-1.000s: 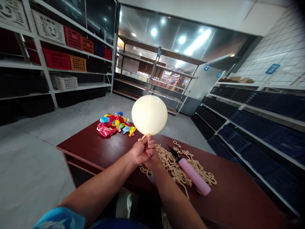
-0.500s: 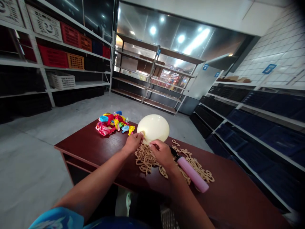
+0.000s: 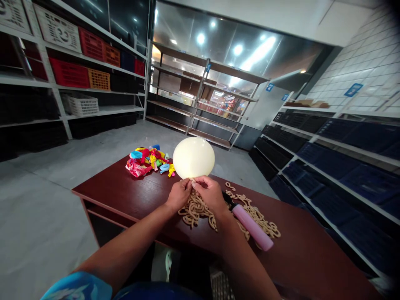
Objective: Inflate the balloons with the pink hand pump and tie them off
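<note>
A pale yellow inflated balloon (image 3: 193, 157) stands upright just above my two hands. My left hand (image 3: 178, 194) is closed, pinching the balloon's neck from the left. My right hand (image 3: 211, 192) is closed too, its fingertips pinched on the same neck from the right. Both hands hover over a tangle of beige cord (image 3: 200, 208) lying on the dark red table (image 3: 131, 196). A pink hand pump (image 3: 250, 225) with a black nozzle lies on the cord, just right of my right wrist.
A heap of several uninflated coloured balloons (image 3: 146, 161) lies at the table's far left corner. Shelving with red, orange and white crates (image 3: 78, 75) lines the left wall; dark bins fill shelves (image 3: 337, 150) on the right. Grey floor surrounds the table.
The balloon was lowered from head height to lie tilted on the table, then raised upright again. My right hand moved from the cord back to the balloon's neck.
</note>
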Available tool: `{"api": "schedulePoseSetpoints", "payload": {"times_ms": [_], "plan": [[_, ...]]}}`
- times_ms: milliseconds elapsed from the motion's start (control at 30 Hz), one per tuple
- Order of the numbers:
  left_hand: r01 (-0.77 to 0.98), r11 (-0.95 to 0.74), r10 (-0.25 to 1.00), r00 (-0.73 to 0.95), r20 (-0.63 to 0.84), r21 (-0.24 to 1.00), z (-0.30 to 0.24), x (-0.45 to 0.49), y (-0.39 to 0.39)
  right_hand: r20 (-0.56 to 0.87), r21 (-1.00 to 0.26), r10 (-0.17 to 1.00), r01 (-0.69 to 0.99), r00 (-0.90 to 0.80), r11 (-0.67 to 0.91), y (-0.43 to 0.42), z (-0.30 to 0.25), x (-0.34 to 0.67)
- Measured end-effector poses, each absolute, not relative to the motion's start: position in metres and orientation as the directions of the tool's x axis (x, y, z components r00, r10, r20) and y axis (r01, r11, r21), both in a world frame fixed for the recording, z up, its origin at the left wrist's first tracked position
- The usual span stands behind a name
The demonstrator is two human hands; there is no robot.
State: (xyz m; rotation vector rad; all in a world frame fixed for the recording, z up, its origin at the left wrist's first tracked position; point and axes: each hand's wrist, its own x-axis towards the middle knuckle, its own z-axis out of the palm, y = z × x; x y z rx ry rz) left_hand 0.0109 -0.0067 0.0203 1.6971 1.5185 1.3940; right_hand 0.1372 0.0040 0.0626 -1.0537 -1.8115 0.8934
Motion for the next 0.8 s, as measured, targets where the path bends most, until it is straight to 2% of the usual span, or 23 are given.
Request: {"api": "schedulePoseSetpoints", "payload": {"times_ms": [67,167,300,400,500,700,800], "plan": [[0.392,-0.287,0.930,-0.105,0.352,0.874,0.020,0.012,-0.008,0.251,-0.915,0.925,0.242,-0.285,0.323,0.005,0.062,0.138],[0.244,-0.254,0.957,-0.075,0.279,0.936,0.019,0.015,-0.009,0.244,-0.945,0.945,0.167,-0.217,0.282,0.006,0.060,0.137],[0.072,-0.219,0.975,-0.018,0.221,0.973,0.019,0.019,-0.009,0.343,-0.904,0.935,0.240,-0.084,0.353,0.005,0.056,0.136],[0.143,-0.250,0.966,-0.029,0.256,0.958,0.020,0.019,-0.008,0.443,-0.830,0.894,0.345,-0.069,0.438,0.005,0.054,0.138],[0.253,-0.273,0.954,-0.050,0.295,0.928,0.022,0.018,-0.009,0.496,-0.777,0.855,0.364,-0.149,0.514,0.004,0.054,0.143],[0.333,-0.251,0.952,-0.085,0.294,0.909,0.022,0.018,-0.009,0.551,-0.682,0.790,0.401,-0.268,0.612,-0.003,0.059,0.147],[0.337,-0.239,0.950,-0.112,0.291,0.911,0.023,0.017,-0.010,0.546,-0.699,0.791,0.371,-0.276,0.611,-0.007,0.059,0.146]]}}
